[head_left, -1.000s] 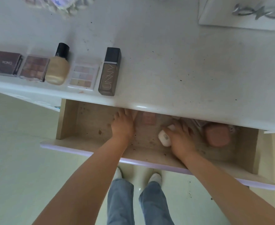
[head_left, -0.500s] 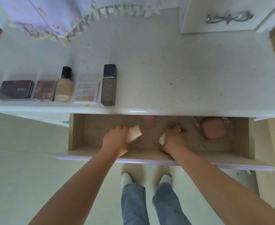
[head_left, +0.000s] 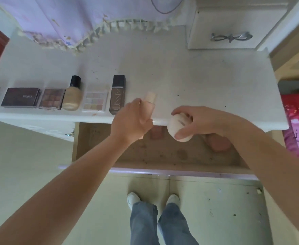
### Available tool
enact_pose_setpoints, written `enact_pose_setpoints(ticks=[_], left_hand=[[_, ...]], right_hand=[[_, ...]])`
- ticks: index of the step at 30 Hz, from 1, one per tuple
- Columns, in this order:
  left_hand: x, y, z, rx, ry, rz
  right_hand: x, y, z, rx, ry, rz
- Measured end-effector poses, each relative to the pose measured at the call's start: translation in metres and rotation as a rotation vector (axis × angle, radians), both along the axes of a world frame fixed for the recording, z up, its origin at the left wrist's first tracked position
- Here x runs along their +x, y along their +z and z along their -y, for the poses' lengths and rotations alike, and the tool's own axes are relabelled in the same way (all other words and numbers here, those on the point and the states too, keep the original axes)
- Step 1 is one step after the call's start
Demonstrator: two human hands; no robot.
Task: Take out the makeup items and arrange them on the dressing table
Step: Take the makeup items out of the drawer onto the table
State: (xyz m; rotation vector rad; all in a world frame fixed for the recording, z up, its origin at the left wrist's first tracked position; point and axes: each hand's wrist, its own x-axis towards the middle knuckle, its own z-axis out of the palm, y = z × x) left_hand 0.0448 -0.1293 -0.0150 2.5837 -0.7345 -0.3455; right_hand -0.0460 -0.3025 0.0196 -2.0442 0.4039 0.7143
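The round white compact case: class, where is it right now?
In the head view, the round white compact case is held in the right hand, right of centre, over the dressing table's front edge above the open drawer.

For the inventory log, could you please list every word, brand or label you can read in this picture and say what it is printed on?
"UNNY": large pale letters running lengthwise on the tall dark brown rectangular bottle lying on the white dressing table.
White lettering on the flat dark brown palette case: upside down to the camera and too blurred to read.
Dark mark on the white round compact held in the right hand: too small to read.
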Motion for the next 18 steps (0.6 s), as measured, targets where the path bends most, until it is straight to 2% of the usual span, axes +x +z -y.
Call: enact_pose_setpoints(ticks=[3,5,9,18], left_hand=[[0.016,0.001,0.019,0.072,0.014,0.027],[0.023,-0.005,0.032,0.18,0.049,0.009],[0.024,-0.02,0.046,0.318,0.054,0.03],[0.032,-0.028,0.047,0.338,0.1,0.059]], right_hand=[[0.021,-0.001,0.012,-0.284,-0.034,0.158],[0.032,-0.014,0.013,-0.395,-0.07,0.184],[0.035,-0.047,0.013,-0.405,-0.069,0.185],[0.046,-0.066,0.014,-0.369,0.044,0.3]])
